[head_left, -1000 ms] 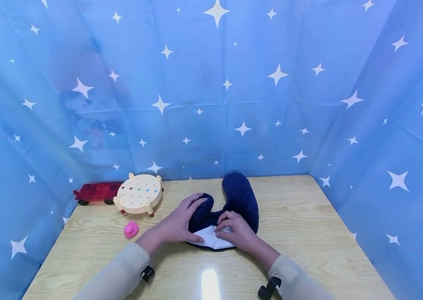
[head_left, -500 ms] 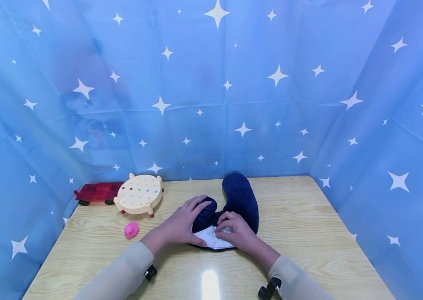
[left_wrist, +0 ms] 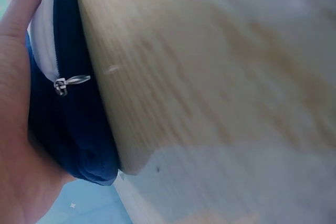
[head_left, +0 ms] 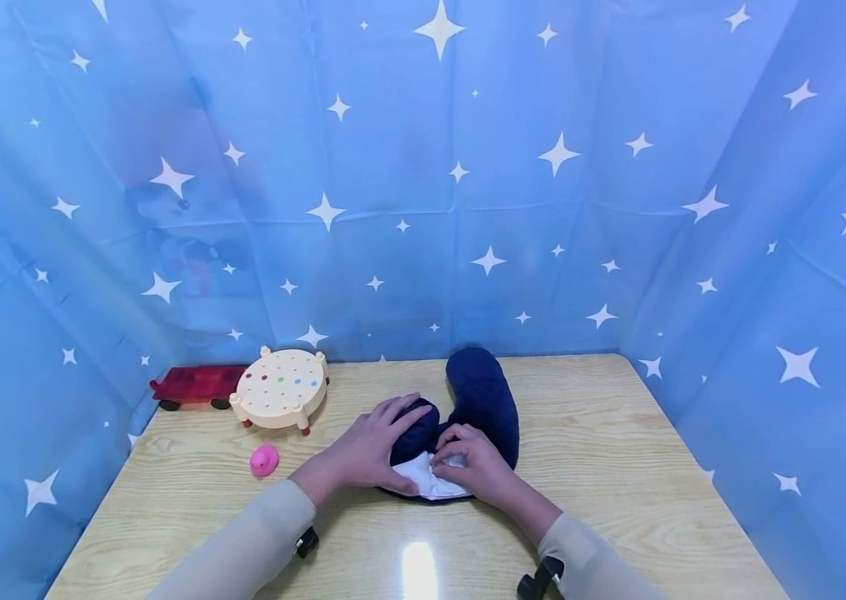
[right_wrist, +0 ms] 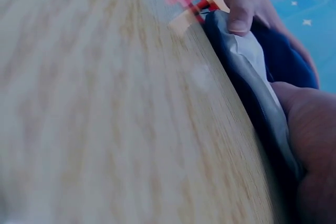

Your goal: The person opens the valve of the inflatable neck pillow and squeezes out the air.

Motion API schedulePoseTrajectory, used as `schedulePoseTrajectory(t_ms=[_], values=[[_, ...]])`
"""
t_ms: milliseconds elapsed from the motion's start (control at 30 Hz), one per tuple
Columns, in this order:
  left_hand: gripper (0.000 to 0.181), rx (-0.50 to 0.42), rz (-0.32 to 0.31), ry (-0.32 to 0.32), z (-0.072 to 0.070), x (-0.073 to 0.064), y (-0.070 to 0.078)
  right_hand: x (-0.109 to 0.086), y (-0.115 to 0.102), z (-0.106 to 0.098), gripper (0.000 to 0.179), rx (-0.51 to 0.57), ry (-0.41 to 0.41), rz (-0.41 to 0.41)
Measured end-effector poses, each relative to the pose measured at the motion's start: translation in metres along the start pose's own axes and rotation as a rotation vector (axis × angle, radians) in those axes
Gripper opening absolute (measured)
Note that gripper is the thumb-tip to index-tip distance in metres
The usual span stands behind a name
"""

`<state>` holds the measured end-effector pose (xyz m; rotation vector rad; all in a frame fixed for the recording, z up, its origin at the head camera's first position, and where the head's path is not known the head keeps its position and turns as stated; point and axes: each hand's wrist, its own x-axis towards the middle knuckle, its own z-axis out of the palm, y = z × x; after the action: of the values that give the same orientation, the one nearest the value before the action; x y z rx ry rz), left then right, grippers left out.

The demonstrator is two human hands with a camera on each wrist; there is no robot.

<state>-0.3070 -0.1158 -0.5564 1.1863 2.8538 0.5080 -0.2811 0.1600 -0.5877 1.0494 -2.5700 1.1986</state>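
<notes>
A navy U-shaped neck pillow [head_left: 484, 396] lies on the table, its curved end toward me. Along that near edge its zipper is undone, baring a white inner lining [head_left: 417, 472]. My left hand [head_left: 364, 448] grips the pillow's left arm, fingers over the top and thumb on the white part. With bent fingers my right hand [head_left: 477, 465] pinches at the white lining near the middle; its fingertips are partly hidden. In the left wrist view, a metal zipper pull [left_wrist: 73, 83] hangs at the end of the opening, close to my left thumb.
Left of the pillow stands a cream round pegboard-like toy [head_left: 280, 383] on short legs. Behind it is a red toy cart [head_left: 193, 386] with dark wheels. A pink rubber duck [head_left: 263, 459] sits nearer. A blue star-patterned curtain [head_left: 407, 183] encloses the wooden table [head_left: 618, 500].
My left hand has shifted slightly right, pushing the pillow's left arm inward toward the other arm. The right hand stays nearly still at the white lining.
</notes>
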Motion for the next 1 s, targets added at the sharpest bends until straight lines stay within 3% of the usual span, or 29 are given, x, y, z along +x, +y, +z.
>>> schedulePoseTrajectory(t_ms=[467,1000], values=[[0.115,0.033,-0.008,-0.034,0.0040,0.0046,0.0017,-0.0008,-0.0018,-0.0006,0.007,0.007,0.002,0.002],[0.117,0.091,-0.030,-0.065,0.0036,0.0069,0.0054,0.0001,-0.0031,-0.0012,0.010,-0.002,0.009,0.006]])
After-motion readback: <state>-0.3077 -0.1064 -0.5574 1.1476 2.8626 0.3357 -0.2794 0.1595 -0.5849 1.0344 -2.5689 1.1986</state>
